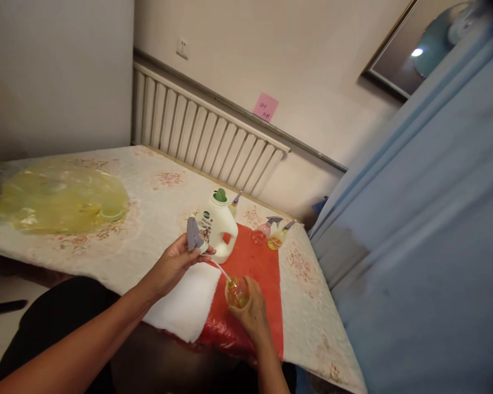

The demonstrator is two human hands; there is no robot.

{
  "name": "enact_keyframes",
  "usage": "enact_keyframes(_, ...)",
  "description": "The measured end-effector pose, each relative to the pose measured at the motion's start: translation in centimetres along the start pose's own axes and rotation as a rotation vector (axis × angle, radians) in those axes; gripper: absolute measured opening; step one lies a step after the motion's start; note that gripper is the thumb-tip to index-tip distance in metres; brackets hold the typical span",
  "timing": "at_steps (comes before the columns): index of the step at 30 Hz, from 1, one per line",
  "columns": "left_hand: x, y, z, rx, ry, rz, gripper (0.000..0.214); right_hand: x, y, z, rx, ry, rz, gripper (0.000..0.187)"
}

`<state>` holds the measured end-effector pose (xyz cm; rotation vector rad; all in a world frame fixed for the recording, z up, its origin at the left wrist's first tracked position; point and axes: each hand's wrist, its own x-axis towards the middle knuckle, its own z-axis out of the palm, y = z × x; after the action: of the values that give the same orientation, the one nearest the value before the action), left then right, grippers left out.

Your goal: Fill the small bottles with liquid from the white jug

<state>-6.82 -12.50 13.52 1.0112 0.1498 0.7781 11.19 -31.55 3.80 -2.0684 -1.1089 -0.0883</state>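
Our left hand (176,265) fingers pinch the spray head (194,234); its tube (222,269) enters the small bottle (236,291), gripped by our right hand (250,316) fingers.

Left hand (176,262) grips grey spray head (194,235) – dip tube (221,269) slants from grip into small bottle (236,291), clasped by right hand (250,312). White jug (219,227) just beyond grip – red mat (258,268) beneath.
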Motion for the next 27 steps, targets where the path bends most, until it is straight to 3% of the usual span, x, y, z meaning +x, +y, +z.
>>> enact_keyframes(6,0.0,-0.3,0.5,0.088,-0.013,0.001,0.036,-0.7,-0.6,-0.3,0.028,0.018,-0.002,0.075)
enact_keyframes(17,-1.0,-5.2,2.2,0.212,-0.110,-0.153,0.040,-1.1,-1.6,0.9,0.061,0.009,-0.006,0.078)
enact_keyframes(27,-1.1,-6.3,1.5,0.278,-0.122,-0.190,0.037,-1.1,-3.5,1.2,0.120,-0.044,0.030,0.078)
